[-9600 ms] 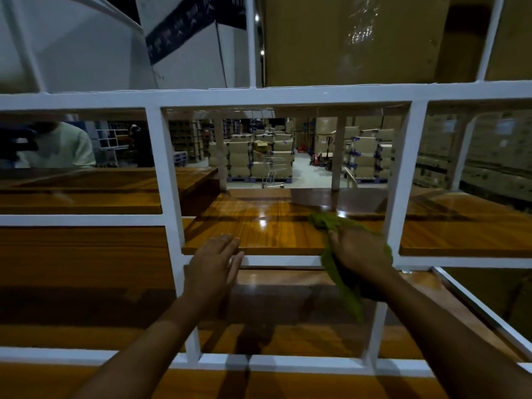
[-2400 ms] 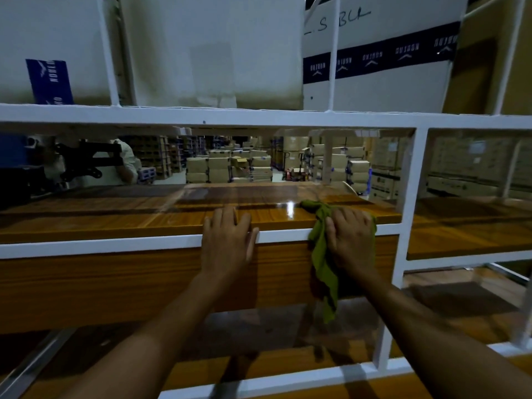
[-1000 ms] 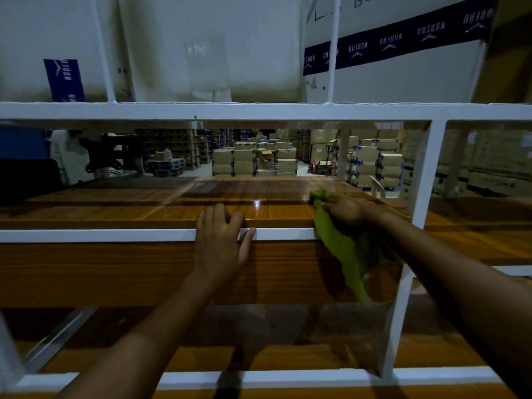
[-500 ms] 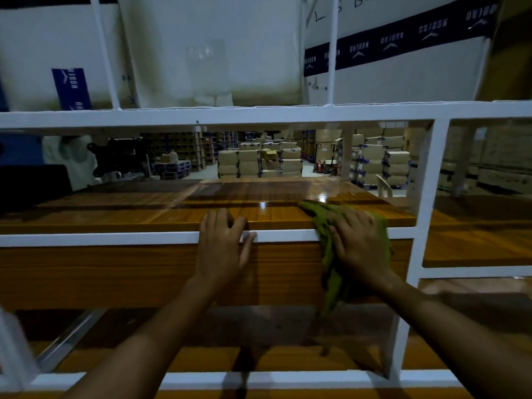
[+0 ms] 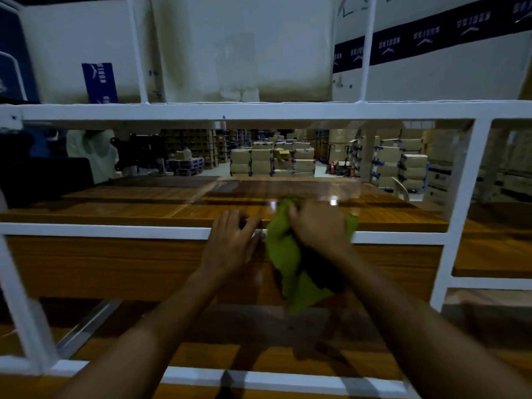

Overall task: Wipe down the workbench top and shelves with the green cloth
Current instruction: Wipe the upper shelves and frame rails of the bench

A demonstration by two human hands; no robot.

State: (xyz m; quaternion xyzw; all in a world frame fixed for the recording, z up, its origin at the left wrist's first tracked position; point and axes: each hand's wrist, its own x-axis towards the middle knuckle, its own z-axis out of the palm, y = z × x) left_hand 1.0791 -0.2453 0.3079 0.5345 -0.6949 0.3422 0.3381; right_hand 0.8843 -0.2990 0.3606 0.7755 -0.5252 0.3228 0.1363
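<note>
The green cloth lies bunched on the front edge of a glossy wooden shelf, and its lower end hangs down over the shelf's wooden front. My right hand grips the cloth on the shelf edge. Just left of it, my left hand rests on the white front rail with its fingers lying over the edge, close to the cloth.
White metal frame bars run across above and upright at the right. Large white boxes stand on the shelf overhead. A lower wooden shelf lies below. A black monitor mount and stacked cartons show behind.
My right hand with the cloth has slid left along the shelf edge until it nearly meets my left hand. The left hand has stayed on the rail.
</note>
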